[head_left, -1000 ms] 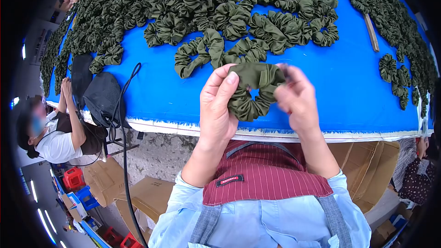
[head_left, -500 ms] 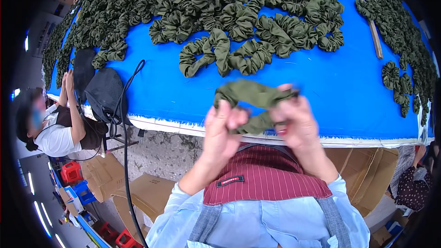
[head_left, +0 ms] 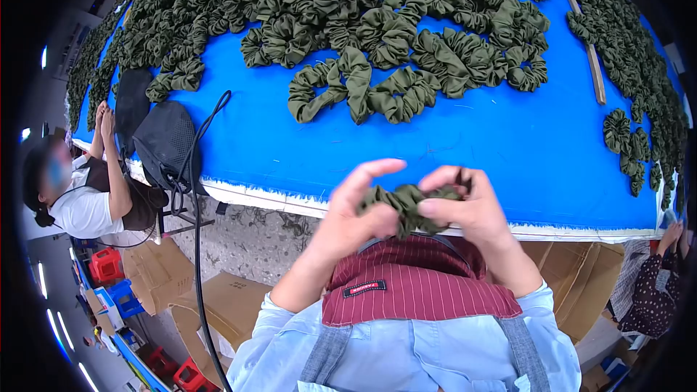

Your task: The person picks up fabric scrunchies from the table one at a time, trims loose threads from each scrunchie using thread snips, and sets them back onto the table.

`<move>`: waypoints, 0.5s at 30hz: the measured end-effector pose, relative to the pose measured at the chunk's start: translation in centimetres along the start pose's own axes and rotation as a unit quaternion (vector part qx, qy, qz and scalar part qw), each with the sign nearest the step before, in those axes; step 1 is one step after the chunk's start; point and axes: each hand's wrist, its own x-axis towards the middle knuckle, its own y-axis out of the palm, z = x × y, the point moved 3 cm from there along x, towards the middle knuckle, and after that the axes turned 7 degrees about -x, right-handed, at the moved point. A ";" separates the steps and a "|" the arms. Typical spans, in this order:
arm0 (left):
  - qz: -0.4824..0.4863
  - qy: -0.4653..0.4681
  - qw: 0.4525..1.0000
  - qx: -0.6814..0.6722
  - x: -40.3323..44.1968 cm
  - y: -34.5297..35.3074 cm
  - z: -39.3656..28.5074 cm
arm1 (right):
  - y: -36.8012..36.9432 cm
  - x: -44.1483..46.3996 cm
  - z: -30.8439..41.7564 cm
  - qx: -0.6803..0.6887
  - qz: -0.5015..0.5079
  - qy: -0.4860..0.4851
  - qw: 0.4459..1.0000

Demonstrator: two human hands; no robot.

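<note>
A dark green fabric scrunchie [head_left: 408, 203] is bunched up between my two hands, just above the front edge of the blue-covered table [head_left: 508, 152]. My right hand [head_left: 470, 207] pinches its right end, thumb in front and fingers curled over the top. At the left end, the thumb of my left hand [head_left: 356, 214] presses on the fabric while its index finger is stretched up and away. My left hand's other fingers are partly hidden and slightly blurred. Beyond my hands lies a row of loose scrunchies [head_left: 359, 87], in front of a large heap of the same kind [head_left: 312, 0].
A wooden strip [head_left: 595, 72] lies at the right, beside more scrunchies [head_left: 617, 43]. A black mesh bag [head_left: 165, 138] and a dark cable [head_left: 197, 247] are at the table's left edge. Cardboard boxes [head_left: 232, 305] stand below. A person [head_left: 94, 189] sits at the left.
The scrunchie was stretched into an open loop and is now bunched together, lower and nearer my body. My left index finger has lifted off the fabric. The view has shifted slightly.
</note>
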 end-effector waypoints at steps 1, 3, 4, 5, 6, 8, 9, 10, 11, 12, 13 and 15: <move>-0.023 -0.010 0.999 -0.021 -0.2 -1.2 -0.3 | -0.4 -0.2 -0.2 -0.002 0.003 0.029 1.000; -0.038 0.008 0.999 -0.031 -0.4 -2.2 -1.1 | -0.8 -0.5 -0.3 -0.031 0.032 0.015 0.999; -0.049 0.023 0.998 -0.042 -0.5 -2.5 -1.4 | -0.9 -0.8 -0.5 -0.058 0.056 0.001 0.997; -0.059 0.037 0.996 -0.054 -0.5 -2.8 -1.7 | -0.9 -1.2 -0.7 -0.085 0.078 -0.012 0.993; -0.068 0.049 0.994 -0.065 -0.5 -2.8 -1.8 | -0.9 -1.4 -0.8 -0.111 0.099 -0.025 0.989; 0.020 -0.053 0.998 0.034 0.3 0.6 -0.9 | -0.9 -0.8 -1.1 -0.081 0.080 -0.032 0.993; 0.039 -0.051 0.997 0.032 0.7 1.2 -0.8 | -1.2 -0.5 -1.1 -0.051 0.059 -0.036 0.996; 0.003 0.000 0.997 0.075 1.3 1.4 -1.1 | -1.8 -0.5 -0.8 -0.023 0.030 -0.041 0.998; -0.026 0.054 0.992 0.114 2.0 1.7 -1.4 | -2.8 -0.7 -0.1 0.002 -0.004 -0.050 0.999; -0.041 0.088 0.985 0.145 2.7 1.5 -1.7 | -3.9 -0.8 1.0 -0.009 -0.003 -0.058 0.998; -0.059 0.123 0.975 0.175 3.5 0.8 -2.2 | -5.6 -1.1 2.3 -0.077 -0.045 -0.071 0.993; -0.099 0.182 0.938 0.279 5.2 -0.9 -3.2 | -10.4 -1.8 6.7 -0.118 -0.230 -0.211 0.943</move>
